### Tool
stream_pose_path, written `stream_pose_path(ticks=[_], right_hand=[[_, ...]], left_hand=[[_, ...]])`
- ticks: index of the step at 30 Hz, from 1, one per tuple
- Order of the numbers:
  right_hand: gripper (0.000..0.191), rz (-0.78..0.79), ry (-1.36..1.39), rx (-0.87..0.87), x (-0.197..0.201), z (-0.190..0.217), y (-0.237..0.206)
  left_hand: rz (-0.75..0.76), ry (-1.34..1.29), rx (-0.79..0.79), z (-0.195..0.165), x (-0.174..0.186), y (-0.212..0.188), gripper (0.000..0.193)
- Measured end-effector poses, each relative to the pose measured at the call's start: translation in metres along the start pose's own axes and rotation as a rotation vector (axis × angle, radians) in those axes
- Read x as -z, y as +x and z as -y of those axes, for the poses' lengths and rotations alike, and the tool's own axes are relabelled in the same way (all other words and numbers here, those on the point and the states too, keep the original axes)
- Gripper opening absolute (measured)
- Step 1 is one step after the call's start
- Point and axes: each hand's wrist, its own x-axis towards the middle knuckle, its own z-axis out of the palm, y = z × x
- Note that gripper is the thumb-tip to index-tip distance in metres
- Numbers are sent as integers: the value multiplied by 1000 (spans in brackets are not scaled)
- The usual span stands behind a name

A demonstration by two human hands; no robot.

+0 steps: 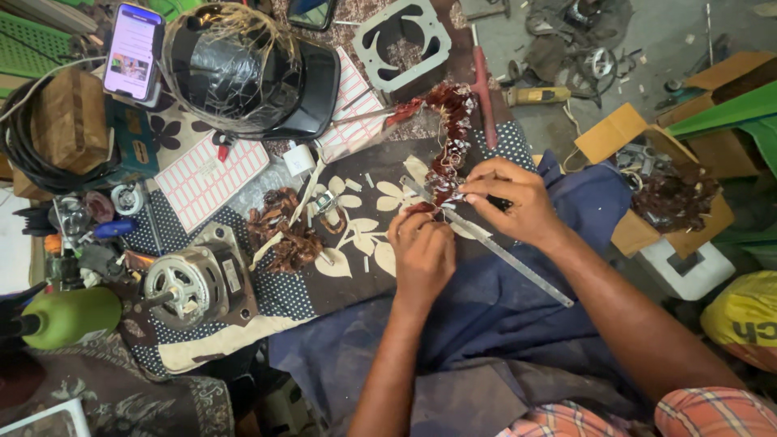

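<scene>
My left hand (pixel 421 251) pinches the near end of a long bundle of reddish copper winding wire (pixel 449 133) that runs away from me across a patterned cloth (pixel 356 235). Just right of it, my right hand (pixel 511 198) closes its fingers on the same bundle. A long steel ruler (pixel 506 255) lies slanted under my right hand and wrist, running out toward the right. Whether my right hand also grips a small tool is hidden by its fingers.
A small electric motor (pixel 194 283) and a loose clump of copper wire (pixel 283 235) lie at left. A black helmet (pixel 251 69), a phone (pixel 129 50), label sheets (pixel 202 182), a metal stator frame (pixel 402 40) and a red-handled tool (pixel 483 89) sit beyond. Cardboard boxes (pixel 672 202) stand at right.
</scene>
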Motion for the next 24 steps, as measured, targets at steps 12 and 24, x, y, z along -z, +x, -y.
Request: stream_pose_path(ticks=[12, 24], right_hand=[[22, 229, -267, 186, -16, 6, -5], [16, 226, -197, 121, -19, -4, -6]], left_hand=[[-177, -403, 308, 11, 0, 0, 29], [28, -22, 262, 6, 23, 24, 53]])
